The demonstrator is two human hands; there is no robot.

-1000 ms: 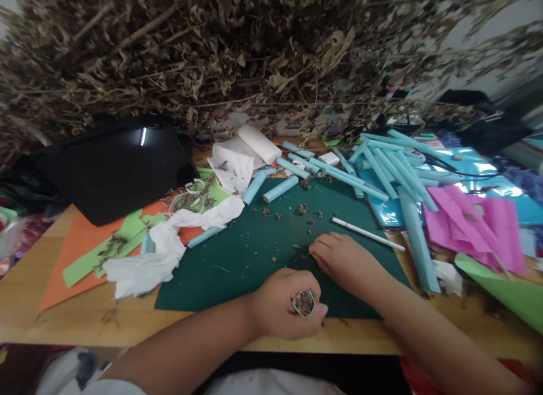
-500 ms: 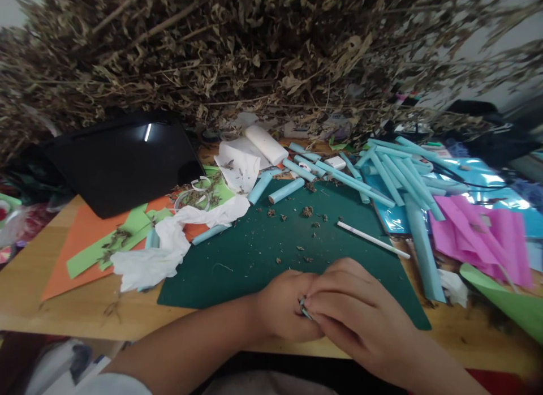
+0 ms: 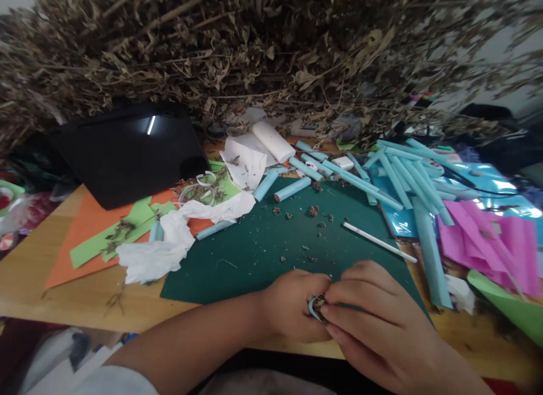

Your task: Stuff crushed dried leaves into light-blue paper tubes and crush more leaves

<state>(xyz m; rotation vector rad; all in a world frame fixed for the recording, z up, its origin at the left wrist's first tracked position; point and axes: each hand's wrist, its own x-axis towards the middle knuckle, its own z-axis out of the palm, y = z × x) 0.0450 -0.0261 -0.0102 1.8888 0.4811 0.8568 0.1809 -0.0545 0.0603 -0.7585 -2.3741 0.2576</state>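
My left hand [image 3: 291, 304] is wrapped round a blue paper tube [image 3: 313, 310], and only the tube's open end shows at the top of the fist. Brown dried leaves [image 3: 319, 305] fill that opening. Thumb and fingers of my right hand [image 3: 375, 313] are pinched together on the leaves at the tube's mouth. Both hands are over the near edge of a green mat [image 3: 250, 259]. Loose leaf crumbs [image 3: 313, 211] lie on the mat beyond them. A thin white stick [image 3: 379, 242] rests across the mat's right side.
Blue paper tubes [image 3: 407, 174] are piled at the right beside pink paper [image 3: 487, 242]. Crumpled white tissue [image 3: 173, 236], green strips and orange paper [image 3: 63, 265] lie at the left. A black screen [image 3: 136, 163] leans behind them. Dried leafy branches [image 3: 254, 55] hang across the back.
My right fingers have shifted slightly right, and the tube's mouth has come more into view with dried leaves in it. The whole view has moved slightly.
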